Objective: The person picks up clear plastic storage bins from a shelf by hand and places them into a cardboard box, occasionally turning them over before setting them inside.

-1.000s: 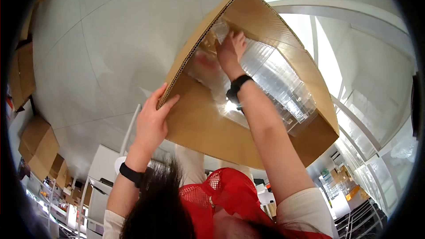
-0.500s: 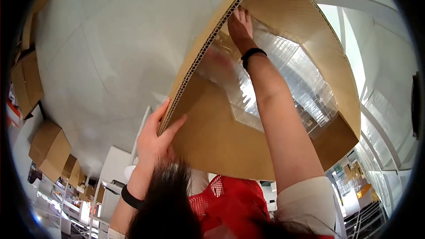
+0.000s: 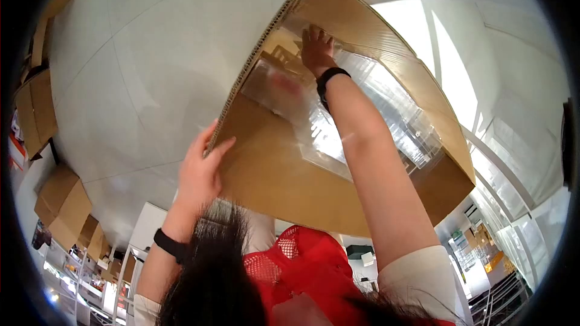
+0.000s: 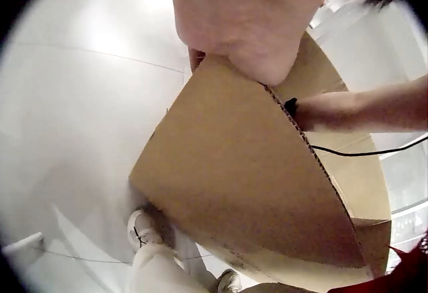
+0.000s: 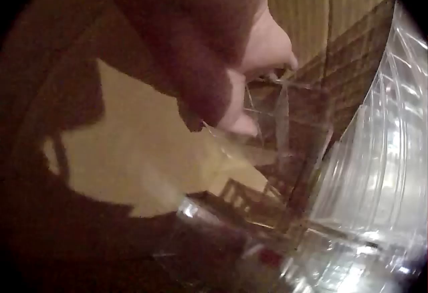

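Observation:
A large cardboard box [image 3: 266, 169] stands tilted and open in front of me. My left hand [image 3: 200, 172] grips its left edge, thumb on the inside and fingers outside. Deep in the box, my right hand [image 3: 318, 53] is at the far corner. In the right wrist view its fingers pinch a clear plastic container [image 5: 304, 116] at the edge. Beside it, rows of nested clear plastic containers [image 3: 393, 93] fill the right part of the box. More clear plastic [image 3: 260, 87] lies on the left, with a reddish blur showing through.
White curved rails [image 3: 501, 169] stand to the right of the box. Several cardboard boxes [image 3: 63, 199] are at the far left on the pale floor [image 3: 151, 54]. In the left wrist view, a shoe [image 4: 142, 229] is close to the box's base. A black cable [image 4: 361, 152] crosses the box opening.
The box rose and shifted right in view, then came back down and left. My right hand stays in the far corner, its fingers more spread now. My left hand keeps its hold on the edge.

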The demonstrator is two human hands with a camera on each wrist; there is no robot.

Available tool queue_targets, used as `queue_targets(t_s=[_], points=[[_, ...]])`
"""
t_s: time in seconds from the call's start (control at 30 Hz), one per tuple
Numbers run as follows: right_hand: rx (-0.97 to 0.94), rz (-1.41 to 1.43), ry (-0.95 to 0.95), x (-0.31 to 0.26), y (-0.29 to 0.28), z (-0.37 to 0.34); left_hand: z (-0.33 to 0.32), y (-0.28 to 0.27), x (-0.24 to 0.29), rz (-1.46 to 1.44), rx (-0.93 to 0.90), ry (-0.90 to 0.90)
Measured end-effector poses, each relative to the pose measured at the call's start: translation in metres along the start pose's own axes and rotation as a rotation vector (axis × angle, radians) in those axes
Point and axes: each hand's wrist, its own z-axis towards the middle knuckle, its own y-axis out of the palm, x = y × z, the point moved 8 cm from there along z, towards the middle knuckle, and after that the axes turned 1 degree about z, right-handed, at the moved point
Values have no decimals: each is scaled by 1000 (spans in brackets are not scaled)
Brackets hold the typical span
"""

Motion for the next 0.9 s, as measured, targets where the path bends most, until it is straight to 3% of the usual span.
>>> queue_targets(t_s=[0.03,0.07,0.17,0.3,0.33,0.4,0.5,0.6,0.63,0.67,0.7,0.73,0.77,0.83,0.87,0.9], points=[[-48,93,55,1,-3,-5,-1,-3,12,158,30,115],[-50,134,108,3,-10,-17,-1,-4,13,130,53,150],[-249,-74,-37,-11,-15,-60,-6,-7,13,147,74,155],[-528,-46,-210,8,-31,-164,-13,-14,14,274,73,118],[-403,-32,-264,21,-45,-194,-22,-21,29,387,161,131],[-262,-20,-341,61,-66,-262,-48,-33,70,610,345,142],[-326,-65,-313,143,-89,-375,-87,-31,135,356,294,7],[-256,-57,-195,253,-76,-479,-130,-15,191,376,265,208],[-286,-100,-267,295,-46,-511,-149,-16,209,378,263,237],[-325,31,-15,322,-65,-562,-164,-13,228,378,253,284],[-369,13,-38,393,25,-571,-180,-9,245,366,263,359],[-334,151,259,394,-35,-650,-191,-4,259,315,201,360],[-246,221,384,429,-15,-699,-203,3,269,294,194,445],[-291,375,523,492,90,-770,-215,19,282,255,63,535],[-286,467,615,501,127,-819,-220,35,279,316,-45,635],[-291,557,693,499,158,-858,-224,44,272,270,-121,585]])
